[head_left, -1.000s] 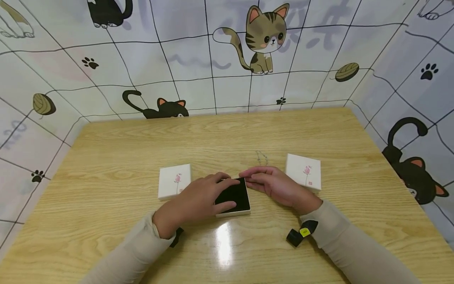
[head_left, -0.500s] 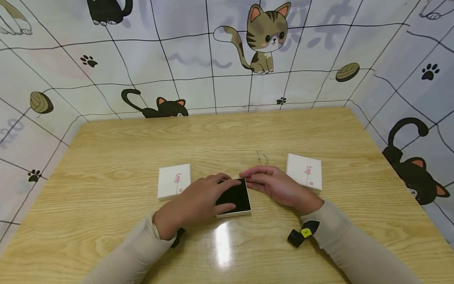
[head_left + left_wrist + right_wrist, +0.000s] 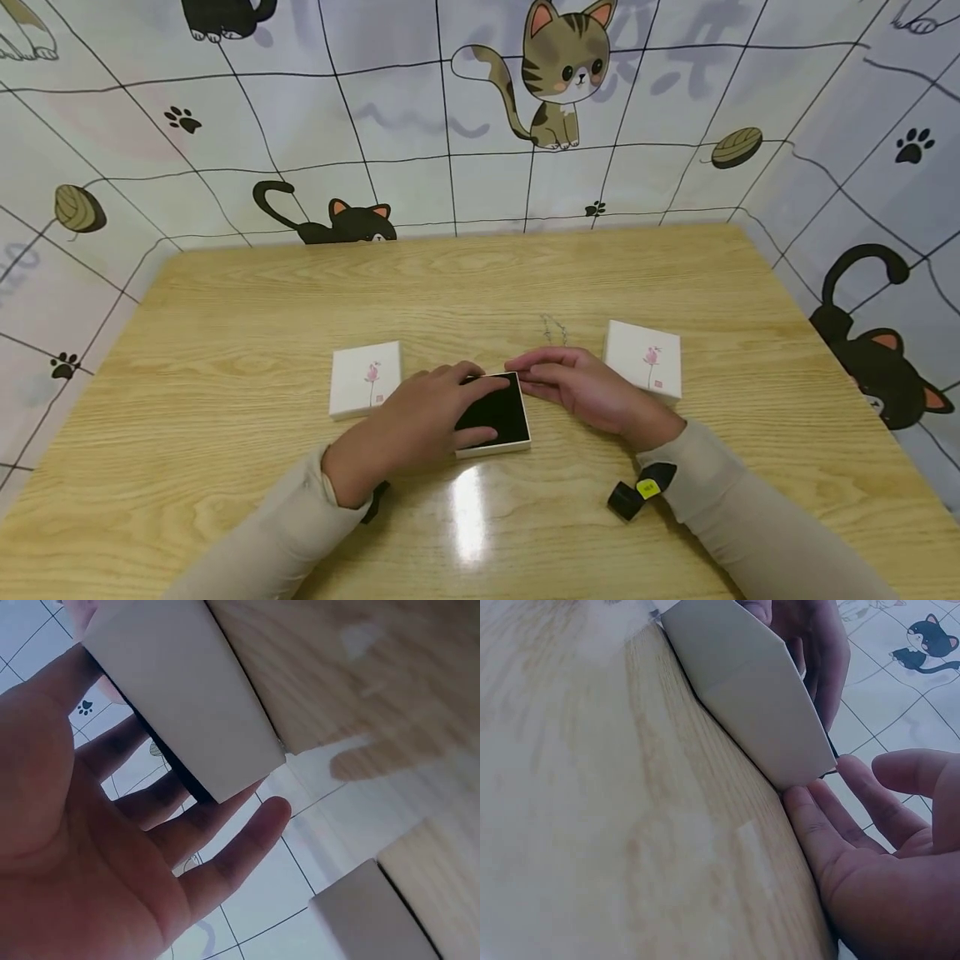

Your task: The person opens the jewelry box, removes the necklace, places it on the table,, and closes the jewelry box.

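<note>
An uncovered white jewellery box, lined in black, lies on the table between both hands. My left hand holds it from the left: the thumb lies over the lining, the index finger crosses near the far edge, and other fingers reach beyond that edge. My right hand has its fingers extended toward the box's far right corner. In the right wrist view, its fingertips are right at the corner of the white box wall. Behind the right hand lies a thin silvery chain.
Left of the left hand sits a white square box printed with a pink flower. A matching box stands beside the right forearm. The wooden table meets a cat-patterned backdrop along its back and sides.
The head view has tilted slightly, so the scene sits a little higher in the picture. Both hands and the jewellery box keep their positions relative to one another.
</note>
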Available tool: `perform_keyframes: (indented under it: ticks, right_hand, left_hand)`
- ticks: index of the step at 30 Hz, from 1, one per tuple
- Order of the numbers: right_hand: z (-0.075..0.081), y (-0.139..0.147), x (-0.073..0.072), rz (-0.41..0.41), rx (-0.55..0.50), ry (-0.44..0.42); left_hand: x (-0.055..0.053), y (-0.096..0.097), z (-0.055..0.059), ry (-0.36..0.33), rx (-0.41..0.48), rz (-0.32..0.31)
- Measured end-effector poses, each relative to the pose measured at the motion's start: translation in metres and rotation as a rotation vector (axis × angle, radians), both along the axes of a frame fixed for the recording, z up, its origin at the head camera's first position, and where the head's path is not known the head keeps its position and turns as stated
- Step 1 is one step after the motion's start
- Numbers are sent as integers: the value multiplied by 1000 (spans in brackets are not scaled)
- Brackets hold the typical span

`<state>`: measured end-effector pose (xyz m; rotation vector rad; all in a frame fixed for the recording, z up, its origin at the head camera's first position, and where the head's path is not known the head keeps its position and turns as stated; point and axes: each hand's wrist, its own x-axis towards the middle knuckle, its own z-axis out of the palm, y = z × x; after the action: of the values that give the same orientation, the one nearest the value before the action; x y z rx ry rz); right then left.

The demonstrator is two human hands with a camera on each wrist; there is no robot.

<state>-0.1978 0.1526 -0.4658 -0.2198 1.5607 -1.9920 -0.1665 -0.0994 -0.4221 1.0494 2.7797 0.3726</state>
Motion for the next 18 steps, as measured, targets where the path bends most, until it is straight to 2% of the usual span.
perform_keyframes:
  ticks: [2,5,7,9,11,18]
  right_hand:
    - [0,1,0,-5,-8,0]
    - [0,1,0,-10,-14,-7]
    - [1,1,1,-13,-11,-10]
    - [1,1,1,-16,-4,-7]
    - [2,1,1,-16,1,-5]
    - [3,0,1,-14,5,6]
  left_hand:
    - [1,2,0,62,-26,-1]
    - [4,5,1,209,-75,-15]
    - [7,7,2,304,-85,-21]
    - [9,9,4,371,-87,-27]
    - [11,10,6,395,-85,-28]
    - [14,10,6,380,-108,-45]
